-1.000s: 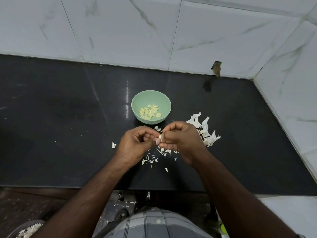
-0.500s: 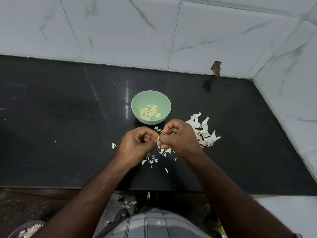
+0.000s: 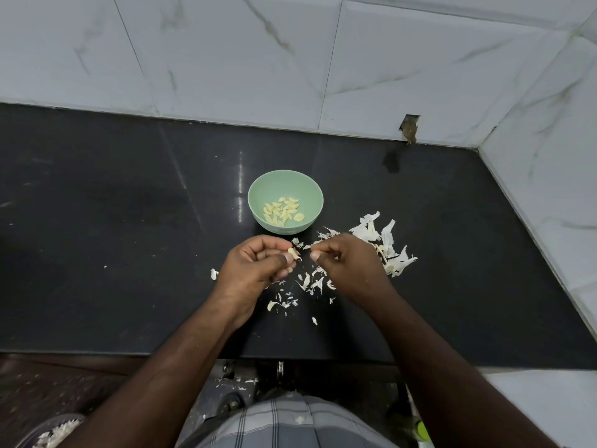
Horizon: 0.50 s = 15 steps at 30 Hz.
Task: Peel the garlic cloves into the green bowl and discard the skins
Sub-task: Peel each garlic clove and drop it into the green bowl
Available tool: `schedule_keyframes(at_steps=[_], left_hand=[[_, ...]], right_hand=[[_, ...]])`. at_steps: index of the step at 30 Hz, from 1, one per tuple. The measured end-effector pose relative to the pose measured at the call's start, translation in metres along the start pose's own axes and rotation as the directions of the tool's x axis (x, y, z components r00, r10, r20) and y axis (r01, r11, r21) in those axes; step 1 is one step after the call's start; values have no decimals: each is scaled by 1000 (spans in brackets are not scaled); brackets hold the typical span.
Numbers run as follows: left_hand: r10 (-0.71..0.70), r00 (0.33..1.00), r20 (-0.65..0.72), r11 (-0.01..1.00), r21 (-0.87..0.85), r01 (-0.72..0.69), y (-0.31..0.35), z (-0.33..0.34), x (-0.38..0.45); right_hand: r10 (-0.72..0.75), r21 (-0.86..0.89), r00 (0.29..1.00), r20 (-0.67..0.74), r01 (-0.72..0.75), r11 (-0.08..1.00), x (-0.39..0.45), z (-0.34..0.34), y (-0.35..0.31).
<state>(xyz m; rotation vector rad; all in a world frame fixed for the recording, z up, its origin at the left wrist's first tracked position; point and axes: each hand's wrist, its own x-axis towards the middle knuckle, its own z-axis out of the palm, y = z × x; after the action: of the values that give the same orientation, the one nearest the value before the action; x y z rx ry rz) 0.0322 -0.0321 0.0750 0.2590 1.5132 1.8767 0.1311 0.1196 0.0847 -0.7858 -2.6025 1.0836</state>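
Note:
A green bowl (image 3: 258, 194) stands on the black counter (image 3: 113, 221) and holds several peeled garlic cloves (image 3: 283, 210). Just in front of the bowl, my left hand (image 3: 252, 270) pinches a small garlic clove (image 3: 293, 253) between thumb and fingertips. My right hand (image 3: 350, 263) sits a short gap to its right, fingers curled, pinching a thin strip of skin (image 3: 318, 242). Loose white skins (image 3: 311, 282) lie scattered on the counter under and between both hands.
A bigger heap of garlic skins (image 3: 384, 244) lies right of my right hand. White marble-tile walls close the back and right side. A container with white scraps (image 3: 55, 431) sits low at the bottom left, below the counter's front edge.
My hands were joined on the clove; now they have pulled apart. The left keeps the clove, and the right has drawn away to the right with a piece of skin.

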Motion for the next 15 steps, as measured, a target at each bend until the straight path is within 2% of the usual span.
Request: schedule_keyframes(at_steps=[3, 6, 11, 15], left_hand=[[-34, 999, 7, 998, -44, 35, 0, 0, 1], [-67, 997, 44, 993, -92, 71, 0, 0, 2], [-66, 994, 82, 994, -83, 73, 0, -1, 1], [-1, 993, 114, 999, 33, -3, 3, -5, -1]], right_hand=[[-61, 76, 995, -77, 67, 995, -2, 0, -1], [-59, 193, 998, 1, 58, 980, -7, 5, -10], [-36, 203, 999, -36, 43, 978, -9, 13, -17], [-78, 144, 997, -1, 77, 987, -8, 12, -16]])
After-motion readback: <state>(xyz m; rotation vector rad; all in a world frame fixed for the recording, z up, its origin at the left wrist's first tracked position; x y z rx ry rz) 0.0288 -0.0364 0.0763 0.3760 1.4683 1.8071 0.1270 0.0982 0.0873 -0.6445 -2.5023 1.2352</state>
